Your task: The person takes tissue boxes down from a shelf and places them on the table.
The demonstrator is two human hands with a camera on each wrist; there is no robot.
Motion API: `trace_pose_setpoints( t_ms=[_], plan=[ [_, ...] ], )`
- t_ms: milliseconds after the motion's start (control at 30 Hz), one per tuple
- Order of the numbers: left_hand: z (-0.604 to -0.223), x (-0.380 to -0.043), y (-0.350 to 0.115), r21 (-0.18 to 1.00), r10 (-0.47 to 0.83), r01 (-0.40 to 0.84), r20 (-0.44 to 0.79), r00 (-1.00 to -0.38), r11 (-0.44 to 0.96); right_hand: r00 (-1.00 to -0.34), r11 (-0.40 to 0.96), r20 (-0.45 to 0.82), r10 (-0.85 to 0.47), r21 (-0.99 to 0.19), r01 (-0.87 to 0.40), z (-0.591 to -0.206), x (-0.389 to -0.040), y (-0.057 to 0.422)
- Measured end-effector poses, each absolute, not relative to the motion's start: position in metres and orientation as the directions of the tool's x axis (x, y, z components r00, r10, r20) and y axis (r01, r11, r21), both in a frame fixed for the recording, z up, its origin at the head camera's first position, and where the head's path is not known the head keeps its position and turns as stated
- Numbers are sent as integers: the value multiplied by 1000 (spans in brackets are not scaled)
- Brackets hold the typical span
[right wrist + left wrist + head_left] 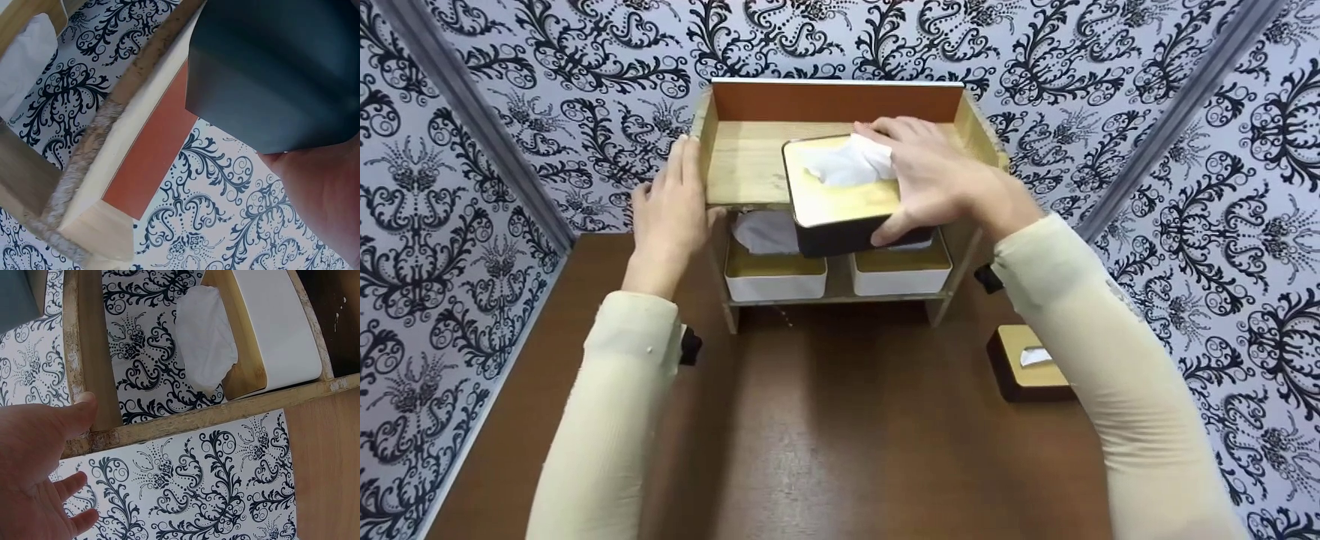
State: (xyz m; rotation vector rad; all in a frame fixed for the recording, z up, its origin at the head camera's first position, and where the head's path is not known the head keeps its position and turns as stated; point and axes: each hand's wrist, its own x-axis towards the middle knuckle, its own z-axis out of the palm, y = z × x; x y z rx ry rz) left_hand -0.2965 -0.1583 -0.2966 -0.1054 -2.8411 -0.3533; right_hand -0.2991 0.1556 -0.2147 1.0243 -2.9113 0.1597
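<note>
Head view: right hand [934, 169] has the dark tissue box [844, 206] from its right side, thumb on the near side wall, fingers across the top to the far side. Box sits at the upper board of the wooden shelf unit [742, 161], its near side out past the front edge; can't tell if its underside touches the board. Lid is yellowish, white tissue [847, 161] sticking up through the slot, right beside the fingers. Left hand [671, 202] is on the unit's left side panel, fingers fairly straight along the outside, thumb at the front edge. Lower level: left white box [777, 287] and right white box [901, 282] side by side, both partly covered by the held one. Unit stands on the brown bench [825, 405]; second dark tissue box [1009, 367] lies on the bench to the right, near the right sleeve [1110, 375]. Patterned wallpaper [855, 37] behind. Left wrist view: thumb on the panel's front edge, other fingers spread apart outside it. One white box with tissue shows inside, corner of the held box at upper left. Right wrist view: held box's dark underside fills upper right, thumb against it, fingers hidden; orange-red back panel [149, 149] beside it.
</note>
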Motion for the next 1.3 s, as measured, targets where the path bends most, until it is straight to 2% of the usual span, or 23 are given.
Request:
trace_pose_setpoints(
  t_ms=[567, 867, 1300],
  plan=[
    [-298, -298, -159, 248, 37, 105, 265, -964, 963, -748, 737, 116, -654, -126, -664, -244, -277, 177],
    [-297, -298, -161, 244, 38, 103, 259, -965, 964, -705, 696, 168, -689, -116, -708, -248, -269, 184],
    [-297, -299, -161, 227, 43, 105, 262, -964, 968, -691, 687, 155, -705, -88, -721, -258, -245, 197]
  ],
)
